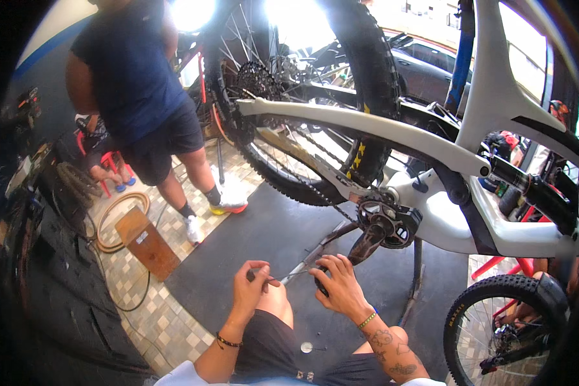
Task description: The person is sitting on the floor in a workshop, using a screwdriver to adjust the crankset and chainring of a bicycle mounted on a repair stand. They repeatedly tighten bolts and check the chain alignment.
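Apparently mid-job: your left hand (pixel 256 289) and right hand (pixel 342 283) grip small dark pieces (pixel 321 287) before the white bike (pixel 439 209).
Its crank (pixel 370 242) and rear wheel (pixel 373 71) are fitted; what's left isn't clear.

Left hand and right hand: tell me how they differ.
The left hand pinches a small dark piece, while the right hand curls around a dark object. Below the left hand sits a dark beaded bracelet; below the right hand, a yellow-green bracelet. The right hand's forearm shows tattoos; the left hand's forearm shows none. Both hands are bare and hold something dark.
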`<state>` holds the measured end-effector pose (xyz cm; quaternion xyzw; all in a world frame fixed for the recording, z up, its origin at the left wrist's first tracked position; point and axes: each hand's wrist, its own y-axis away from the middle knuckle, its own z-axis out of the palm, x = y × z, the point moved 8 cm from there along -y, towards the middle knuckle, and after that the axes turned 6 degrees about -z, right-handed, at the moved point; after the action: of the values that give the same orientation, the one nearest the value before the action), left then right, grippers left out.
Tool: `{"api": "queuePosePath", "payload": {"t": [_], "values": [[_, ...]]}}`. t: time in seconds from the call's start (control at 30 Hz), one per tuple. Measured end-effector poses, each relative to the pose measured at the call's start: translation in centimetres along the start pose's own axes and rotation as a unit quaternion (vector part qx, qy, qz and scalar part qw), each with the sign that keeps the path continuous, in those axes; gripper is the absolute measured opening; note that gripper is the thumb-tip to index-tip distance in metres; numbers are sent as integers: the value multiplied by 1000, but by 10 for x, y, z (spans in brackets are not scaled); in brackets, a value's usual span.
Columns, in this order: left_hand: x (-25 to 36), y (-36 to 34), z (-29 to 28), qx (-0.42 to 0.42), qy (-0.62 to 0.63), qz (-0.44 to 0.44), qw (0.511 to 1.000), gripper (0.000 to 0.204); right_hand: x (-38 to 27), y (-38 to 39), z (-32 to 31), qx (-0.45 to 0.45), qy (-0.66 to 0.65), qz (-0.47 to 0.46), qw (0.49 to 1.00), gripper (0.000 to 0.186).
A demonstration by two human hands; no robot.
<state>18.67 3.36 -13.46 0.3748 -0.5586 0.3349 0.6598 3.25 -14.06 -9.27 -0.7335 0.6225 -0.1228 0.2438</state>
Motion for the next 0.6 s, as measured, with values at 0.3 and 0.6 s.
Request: {"api": "queuePosePath", "payload": {"t": [0.3, 0.6], "values": [[46, -175, 13, -26, -147, 281, 948, 53, -7, -6, -1, -11, 26, 12, 1000, 51], [68, -243, 101, -19, -246, 383, 890, 84, -9, -10, 0, -15, 26, 19, 999, 53]]}}
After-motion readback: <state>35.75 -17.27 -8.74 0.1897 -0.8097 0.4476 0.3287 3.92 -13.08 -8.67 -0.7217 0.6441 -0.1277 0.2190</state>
